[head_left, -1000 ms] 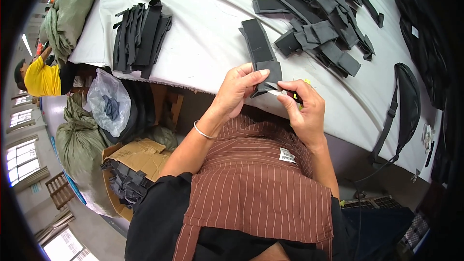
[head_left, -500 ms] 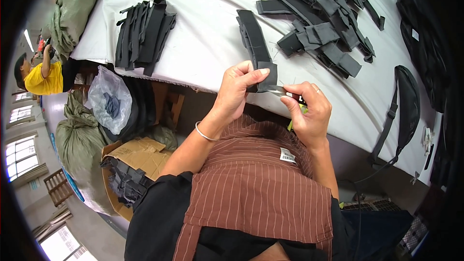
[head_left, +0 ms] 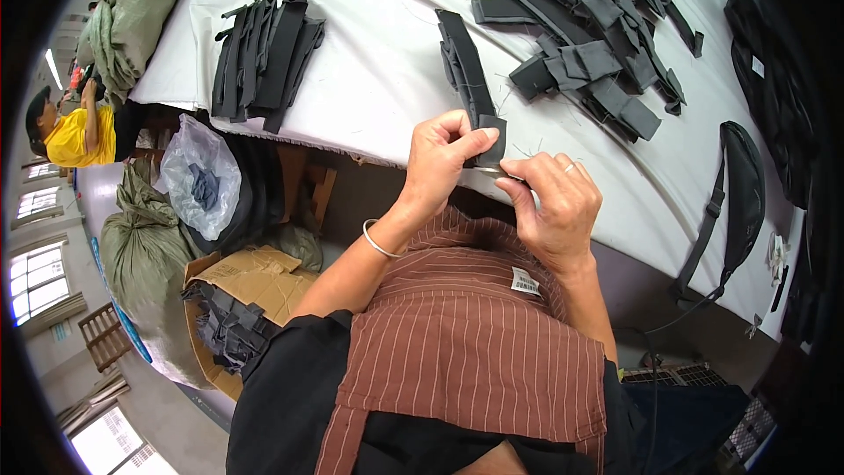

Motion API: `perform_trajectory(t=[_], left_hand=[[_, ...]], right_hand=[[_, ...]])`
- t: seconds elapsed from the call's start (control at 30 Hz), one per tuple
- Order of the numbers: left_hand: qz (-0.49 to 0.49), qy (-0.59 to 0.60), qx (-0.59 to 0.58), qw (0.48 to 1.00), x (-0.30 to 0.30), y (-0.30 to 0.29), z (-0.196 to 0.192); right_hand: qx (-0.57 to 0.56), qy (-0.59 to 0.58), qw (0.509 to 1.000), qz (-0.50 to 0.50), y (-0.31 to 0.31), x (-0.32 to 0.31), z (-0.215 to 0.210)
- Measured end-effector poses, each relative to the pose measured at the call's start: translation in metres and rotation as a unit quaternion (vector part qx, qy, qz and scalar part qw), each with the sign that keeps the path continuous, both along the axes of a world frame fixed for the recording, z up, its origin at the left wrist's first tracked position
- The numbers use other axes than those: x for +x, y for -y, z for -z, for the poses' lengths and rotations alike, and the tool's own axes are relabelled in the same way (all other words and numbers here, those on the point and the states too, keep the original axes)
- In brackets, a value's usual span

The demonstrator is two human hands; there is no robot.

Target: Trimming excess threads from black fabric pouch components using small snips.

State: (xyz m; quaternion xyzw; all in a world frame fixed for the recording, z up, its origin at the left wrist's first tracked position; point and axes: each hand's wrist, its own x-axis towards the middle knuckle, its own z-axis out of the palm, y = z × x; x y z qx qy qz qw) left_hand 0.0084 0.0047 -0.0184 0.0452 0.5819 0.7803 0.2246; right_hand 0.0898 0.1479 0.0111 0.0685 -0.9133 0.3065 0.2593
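My left hand (head_left: 437,167) pinches the near end of a black fabric strip (head_left: 472,70) between thumb and fingers. The strip's far part lies on the white-covered table, and its near end is folded over at the table's front edge. Closed round a small tool with a thin metal blade (head_left: 483,172), my right hand (head_left: 559,207) is just right of the left one. The blade lies against the strip's near end, close to my left fingertips. My right fingers hide the tool's handle, so its exact kind is unclear.
A neat row of black strips (head_left: 268,57) lies on the white table cover (head_left: 378,62) at left; a loose pile (head_left: 580,35) is at far right. A black belt bag (head_left: 740,185) rests further right. Below left are a cardboard box (head_left: 255,277) and sacks (head_left: 145,246). A person in yellow (head_left: 83,136) stands beyond.
My right hand has shifted left and turned, taking the blade across the strip's near end. The left hand keeps its pinch, having moved only slightly.
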Motion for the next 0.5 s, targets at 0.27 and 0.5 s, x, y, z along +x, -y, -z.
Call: perform_trajectory(t=[0.27, 0.5], left_hand=[[-0.027, 0.003, 0.012, 1.000, -0.003, 0.001, -0.003], [0.037, 0.128, 0.149, 0.980, -0.011, 0.021, -0.005]], right_hand=[[-0.041, 0.006, 0.999, 0.022, -0.007, 0.002, -0.001], [-0.306, 0.074, 0.947, 0.061, -0.008, 0.006, 0.001]])
